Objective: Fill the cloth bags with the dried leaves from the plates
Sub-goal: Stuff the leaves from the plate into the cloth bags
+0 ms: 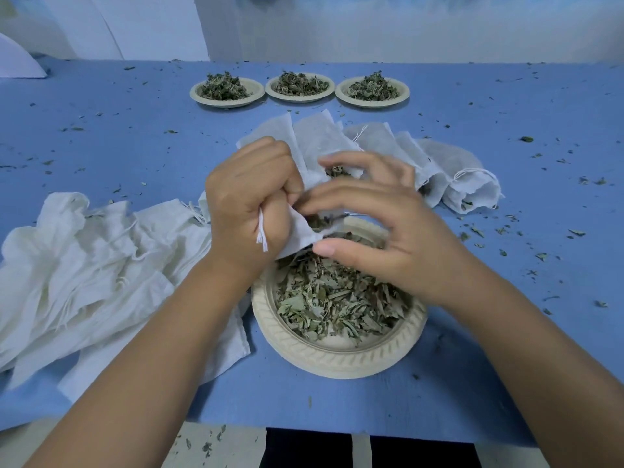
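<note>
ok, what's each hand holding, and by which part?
Left hand grips a cloth bag by its mouth end, drawstring hanging from the fist. Right hand is at the bag's opening, fingers spread; whether it pinches the edge cannot be told.

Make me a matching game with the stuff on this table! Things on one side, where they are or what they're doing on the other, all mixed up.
Things:
1. left hand
2. big plate
3. three small plates
4. pile of flat bags

Places or states:
a. in a row at the far side
b. lying at the left
c. grips a cloth bag
d. closest to the person, holding leaves

Pairs: 1-c, 2-d, 3-a, 4-b
</note>
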The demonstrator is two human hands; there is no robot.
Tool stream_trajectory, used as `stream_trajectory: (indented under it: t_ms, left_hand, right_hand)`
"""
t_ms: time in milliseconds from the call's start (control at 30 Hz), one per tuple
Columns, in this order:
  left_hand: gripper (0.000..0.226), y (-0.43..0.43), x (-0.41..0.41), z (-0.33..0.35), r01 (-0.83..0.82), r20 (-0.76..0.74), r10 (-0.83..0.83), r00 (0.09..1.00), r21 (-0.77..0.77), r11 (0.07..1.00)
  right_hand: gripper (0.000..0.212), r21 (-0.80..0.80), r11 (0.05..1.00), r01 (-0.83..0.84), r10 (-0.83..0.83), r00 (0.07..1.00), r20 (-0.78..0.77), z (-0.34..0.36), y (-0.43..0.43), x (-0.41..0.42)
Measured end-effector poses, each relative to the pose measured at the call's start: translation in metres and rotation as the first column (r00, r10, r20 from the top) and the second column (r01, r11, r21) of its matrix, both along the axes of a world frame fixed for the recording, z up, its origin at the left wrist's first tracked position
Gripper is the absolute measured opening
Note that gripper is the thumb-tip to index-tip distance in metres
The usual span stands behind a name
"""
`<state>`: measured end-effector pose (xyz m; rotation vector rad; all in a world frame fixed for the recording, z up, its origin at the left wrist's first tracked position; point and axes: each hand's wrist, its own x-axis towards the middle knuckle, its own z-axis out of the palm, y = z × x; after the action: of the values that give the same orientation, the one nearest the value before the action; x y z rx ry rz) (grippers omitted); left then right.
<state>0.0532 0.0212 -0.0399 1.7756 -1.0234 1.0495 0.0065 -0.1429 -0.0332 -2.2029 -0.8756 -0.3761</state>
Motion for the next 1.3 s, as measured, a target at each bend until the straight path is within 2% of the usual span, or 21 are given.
stream_trajectory:
  t_ms: [133,233,367,433,533,567,667,800,867,933,967,1000,1067,1133,1200,1300]
  left_hand:
    - [0.025,0.004,0.004,-0.002,-0.025,-0.028,0.021,0.999,-0.132,0.991]
    - [0.021,0.004,0.006,-0.004,0.006,-0.106,-0.035,0.994,-0.261,0.965]
    - [0.024,0.0,0.001,-0.003,0.036,-0.099,-0.054,0.994,-0.176,0.984]
    - [0.024,-0.002,-0.002,-0.001,0.057,-0.09,-0.068,0.994,-0.114,0.992]
    - [0.023,-0.003,-0.003,0.0,0.069,-0.112,-0.077,0.991,-0.071,0.995]
    - [0.023,-0.003,-0.004,0.001,0.065,-0.129,-0.073,0.989,-0.066,0.996]
    - [0.022,-0.002,-0.004,0.003,0.077,-0.156,-0.085,0.984,-0.058,0.995]
    - [0.023,-0.004,-0.004,0.002,0.113,-0.156,-0.115,0.981,-0.023,0.993]
    - [0.024,-0.002,-0.002,0.002,0.077,-0.149,-0.08,0.986,-0.03,0.997]
    - [0.025,0.002,0.0,0.002,0.016,-0.125,-0.024,0.992,-0.06,0.998]
    - [0.026,0.003,0.0,0.002,-0.003,-0.112,-0.006,0.994,-0.074,0.997]
    - [0.026,0.003,0.0,0.002,-0.014,-0.102,0.005,0.995,-0.085,0.996]
    - [0.026,0.002,0.0,0.002,-0.023,-0.093,0.015,0.996,-0.083,0.996]
    - [0.026,0.0,-0.001,0.001,-0.021,-0.09,0.015,0.996,-0.063,0.998]
    - [0.026,0.0,-0.001,0.001,-0.02,-0.085,0.016,0.996,-0.052,0.998]
    - [0.027,0.001,0.0,0.001,-0.029,-0.078,0.026,0.997,-0.045,0.999]
  right_hand:
    - [0.023,0.026,0.982,0.186,-0.187,0.953,0.237,0.007,-0.009,0.004]
    - [0.016,0.019,0.984,0.179,-0.176,0.931,0.319,0.002,0.001,0.002]
    - [0.015,-0.073,0.985,0.156,-0.113,0.906,0.408,-0.004,0.009,0.002]
    - [0.023,-0.09,0.989,0.119,-0.083,0.942,0.324,-0.007,0.013,0.002]
    - [0.038,-0.199,0.979,0.036,-0.002,0.986,0.167,-0.011,0.015,0.001]
    - [0.036,-0.207,0.978,0.04,-0.006,0.987,0.163,-0.01,0.014,0.0]
    - [0.03,-0.099,0.991,0.086,-0.068,0.983,0.173,-0.002,0.007,-0.001]
    - [0.022,-0.262,0.964,0.039,0.0,0.989,0.149,-0.008,0.017,-0.003]
    - [0.026,-0.16,0.986,0.036,-0.035,0.999,0.008,-0.005,0.013,-0.002]
    - [0.021,0.08,0.995,0.066,-0.058,0.993,-0.099,0.006,-0.003,0.001]
    - [0.016,0.15,0.987,0.065,-0.047,0.992,-0.121,0.011,-0.013,0.004]
    - [0.015,0.149,0.988,0.048,-0.025,0.988,-0.151,0.015,-0.02,0.005]
    - [0.027,-0.02,0.999,-0.041,0.034,0.963,-0.269,0.016,-0.024,0.008]
    - [0.042,-0.26,0.956,-0.135,0.036,0.935,-0.353,0.008,-0.017,0.009]
    - [0.047,-0.405,0.904,-0.134,-0.002,0.948,-0.319,-0.004,-0.007,0.009]
    - [0.033,-0.434,0.899,-0.064,-0.037,0.975,-0.22,-0.011,0.002,0.009]
